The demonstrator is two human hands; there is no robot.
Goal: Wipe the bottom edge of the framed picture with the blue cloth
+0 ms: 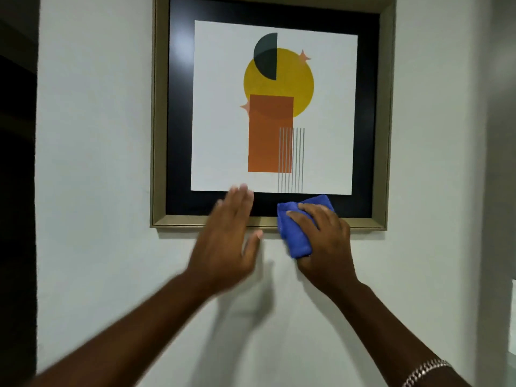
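Two bare forearms were raised toward a framed picture (pixel 272 107) hung on a white wall (pixel 92 163). A folded blue cloth (pixel 297 233) was gripped by the right hand (pixel 324 241) and pressed on the bottom edge (pixel 181 220), which ran left-right. The left hand (pixel 226 238), blurred, was held open and flat just left of it.
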